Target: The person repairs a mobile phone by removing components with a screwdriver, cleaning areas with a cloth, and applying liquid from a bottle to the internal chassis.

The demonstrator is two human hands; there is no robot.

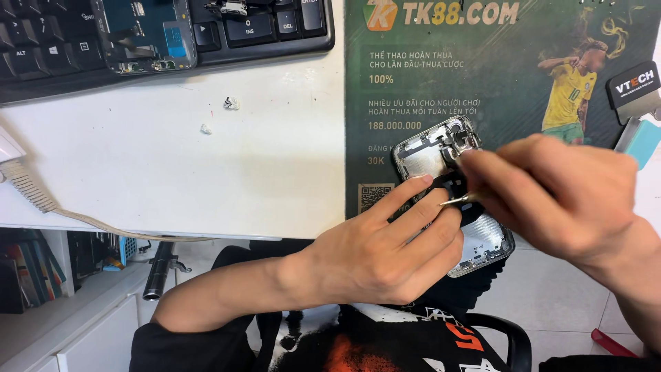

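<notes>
An opened phone housing, silver-framed with its insides exposed, lies tilted at the desk's near edge, partly over the dark printed mat. My left hand grips its lower half from underneath, index finger stretched along the frame. My right hand comes in from the right, pinching a thin metal tool whose tip rests near a black part inside the housing. My hands hide the housing's middle.
A black keyboard sits at the back left with a bare phone board lying on it. The white desk carries small scraps. A dark pry tool lies at the right. Drawers and a chair sit below.
</notes>
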